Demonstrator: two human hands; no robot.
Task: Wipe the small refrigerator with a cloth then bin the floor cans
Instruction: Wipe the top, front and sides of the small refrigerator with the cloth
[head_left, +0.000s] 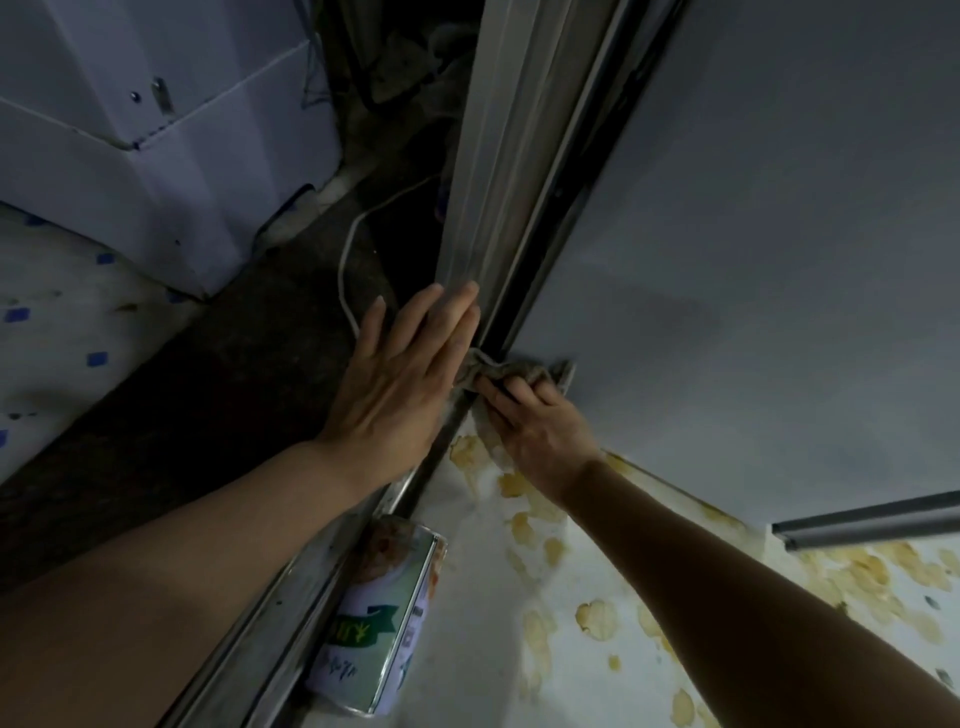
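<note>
Left hand (400, 374) flat, fingers straight, pressed against the fridge's (753, 260) door edge beside the dark seal gap. Right hand (540, 431) grips a bunched grey cloth (511, 371), held against the fridge's lower corner where the side panel meets the stained top surface. One can (382, 618) lies on its side along the metal rail at the near edge, between the two forearms; white cord (348, 249) trails over the dark floor behind.

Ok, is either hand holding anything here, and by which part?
The right hand grips a bunched grey cloth by its near end. The left hand holds nothing; its straight fingers rest on the door edge.
</note>
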